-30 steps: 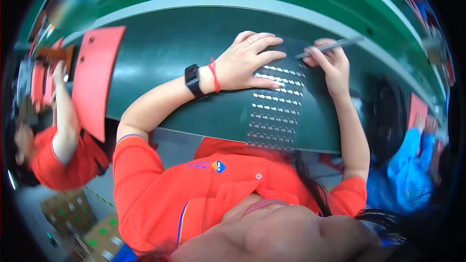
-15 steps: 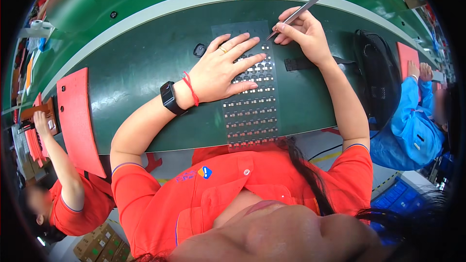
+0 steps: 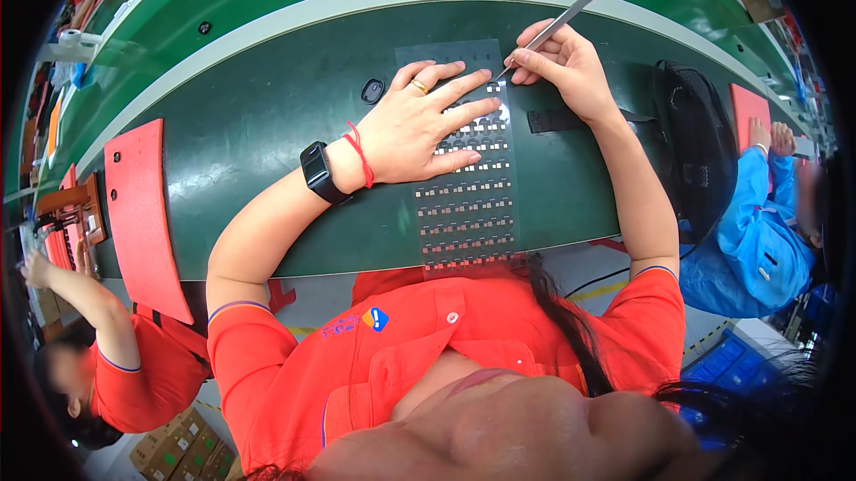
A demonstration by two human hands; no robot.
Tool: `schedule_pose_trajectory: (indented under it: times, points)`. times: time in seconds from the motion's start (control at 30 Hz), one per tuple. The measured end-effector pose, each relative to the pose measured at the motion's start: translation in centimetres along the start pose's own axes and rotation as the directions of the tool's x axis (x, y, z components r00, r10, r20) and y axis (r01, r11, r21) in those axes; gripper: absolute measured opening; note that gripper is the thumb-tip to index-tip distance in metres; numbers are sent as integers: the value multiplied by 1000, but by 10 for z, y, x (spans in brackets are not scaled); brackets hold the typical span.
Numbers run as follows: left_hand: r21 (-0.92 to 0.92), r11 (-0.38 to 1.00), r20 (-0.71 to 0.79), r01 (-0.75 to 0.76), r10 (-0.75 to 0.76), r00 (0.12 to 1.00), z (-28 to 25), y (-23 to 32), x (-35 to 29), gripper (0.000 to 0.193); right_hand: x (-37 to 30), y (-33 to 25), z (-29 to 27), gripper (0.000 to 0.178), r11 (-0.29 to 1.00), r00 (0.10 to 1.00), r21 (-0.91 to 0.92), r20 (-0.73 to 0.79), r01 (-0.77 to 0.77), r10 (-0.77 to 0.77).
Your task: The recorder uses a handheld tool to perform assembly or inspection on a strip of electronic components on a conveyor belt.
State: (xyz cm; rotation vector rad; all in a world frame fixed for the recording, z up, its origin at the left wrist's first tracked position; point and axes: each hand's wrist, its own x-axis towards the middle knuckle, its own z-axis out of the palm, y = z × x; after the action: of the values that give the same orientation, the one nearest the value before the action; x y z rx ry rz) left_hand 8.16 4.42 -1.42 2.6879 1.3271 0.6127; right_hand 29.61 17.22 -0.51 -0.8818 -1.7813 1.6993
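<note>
Left hand (image 3: 415,124) spread, palm down on clear patterned sheet (image 3: 464,197), green bench (image 3: 241,187), wearer's 12 o'clock. Right hand (image 3: 560,66), left's 2 o'clock, pinches tweezers (image 3: 571,12), tips at sheet's 1 o'clock.

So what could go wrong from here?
The tips of the tweezers in the right hand are close to the fingertips of the left hand, so a slip might prick one. The left hand covers part of the clear sheet, so shifting it might disturb the small pieces. The sheet's near end seems to reach the table edge, where the red shirt could perhaps nudge it.
</note>
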Motion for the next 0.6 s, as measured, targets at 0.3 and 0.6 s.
schedule_pose_trajectory:
  times: [0.3,0.6]
  points:
    - [-6,1000,-5,8,-8,1000,0,1,2,51,0,-2,-3,24,1000,1000,24,3,-2,2]
    - [-11,1000,-2,12,-12,1000,-2,-1,1,51,3,-1,-2,23,1000,999,10,43,2,-2]
